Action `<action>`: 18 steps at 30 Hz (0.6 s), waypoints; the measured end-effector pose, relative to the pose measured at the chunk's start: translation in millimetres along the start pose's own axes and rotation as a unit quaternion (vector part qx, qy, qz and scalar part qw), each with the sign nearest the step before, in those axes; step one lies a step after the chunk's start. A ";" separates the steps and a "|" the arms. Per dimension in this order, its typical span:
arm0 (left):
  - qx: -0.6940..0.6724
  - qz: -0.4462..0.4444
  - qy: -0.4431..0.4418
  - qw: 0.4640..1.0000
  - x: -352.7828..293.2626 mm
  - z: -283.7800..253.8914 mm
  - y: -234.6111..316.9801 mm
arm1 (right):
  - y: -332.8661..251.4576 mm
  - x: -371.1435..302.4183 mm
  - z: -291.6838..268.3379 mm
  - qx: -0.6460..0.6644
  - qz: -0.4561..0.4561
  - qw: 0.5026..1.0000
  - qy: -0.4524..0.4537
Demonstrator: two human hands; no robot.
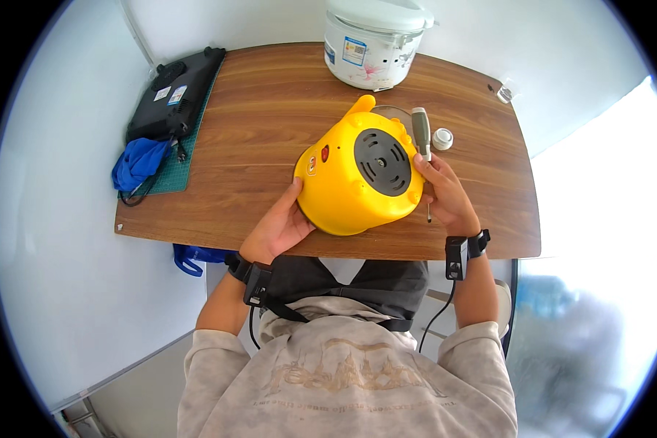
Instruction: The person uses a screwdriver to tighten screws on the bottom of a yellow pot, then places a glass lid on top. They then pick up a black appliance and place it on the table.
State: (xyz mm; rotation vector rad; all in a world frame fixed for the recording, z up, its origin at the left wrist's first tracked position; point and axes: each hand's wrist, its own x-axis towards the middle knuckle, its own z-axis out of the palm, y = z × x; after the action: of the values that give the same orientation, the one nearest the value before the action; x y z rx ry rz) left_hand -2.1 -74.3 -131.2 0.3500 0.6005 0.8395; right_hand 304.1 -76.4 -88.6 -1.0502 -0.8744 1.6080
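Observation:
A yellow rounded small appliance [331, 191] is tipped over the table's front part, its black vented base plate [382, 162] turned up toward me. The plate has curved slots and a small round spot at its centre. My left hand [279, 225] grips the appliance's left side, thumb along the wall and fingers partly hidden beneath. On the other side, my right hand [447, 191] is closed round a screwdriver [421, 130], its grey and white handle pointing away from me and its thin shaft showing below the hand. That hand's fingers also reach the appliance's right edge.
A white rice cooker [376, 52] stands at the far edge of the wooden table [263, 95]. Behind the screwdriver are a small white round part [442, 139] and a partly hidden glass lid. A black flat appliance [174, 98] and blue cloth [140, 164] lie on a green mat at left.

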 end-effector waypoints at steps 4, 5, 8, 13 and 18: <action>-0.006 0.011 -0.056 0.998 -1.6 3.1 0.7 | 2.8 -4.5 -1.7 0.022 0.009 0.999 -0.024; -0.004 0.015 -0.065 0.998 -3.1 5.2 2.9 | 2.2 -6.5 0.3 0.025 0.016 0.999 -0.020; 0.042 0.049 -0.069 0.996 -5.1 12.9 8.7 | 7.3 -7.5 1.5 0.031 0.029 0.999 -0.013; 0.091 0.076 -0.048 0.992 -11.8 19.2 27.9 | 9.1 -9.6 10.6 0.014 0.052 0.998 -0.012; 0.209 0.113 -0.027 0.971 -28.7 29.1 51.5 | 21.3 -4.5 14.9 -0.077 0.080 0.993 0.034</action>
State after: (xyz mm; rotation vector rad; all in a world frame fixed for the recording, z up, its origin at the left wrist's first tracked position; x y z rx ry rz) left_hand -29.1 -66.0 -71.8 0.8343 0.6948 0.9154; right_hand 283.6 -86.9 -101.5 -1.3035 -0.8985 1.6467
